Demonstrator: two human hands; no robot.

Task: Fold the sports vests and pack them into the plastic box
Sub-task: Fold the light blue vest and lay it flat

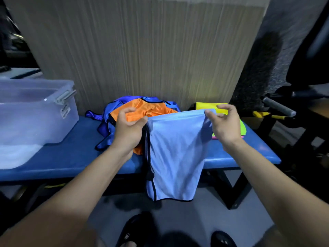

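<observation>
A light blue sports vest [176, 150] with dark trim hangs in the air in front of the blue bench [71, 157], folded lengthwise. My left hand [129, 129] pinches its upper left corner. My right hand [223, 124] pinches its upper right corner. Behind it on the bench lies a loose heap with an orange vest [151, 108] on top of a dark blue vest [105, 125]. A folded yellow vest [210, 105] lies at the bench's right end, over a lime green one [243, 128]. The clear plastic box [33, 113] stands open at the left.
A wood-grain panel [151, 50] rises behind the bench. Dark furniture and a grey padded bar [278, 106] stand to the right. My feet in dark slippers [135, 230] are on the grey floor below. The box's lid [16, 154] lies in front of the box.
</observation>
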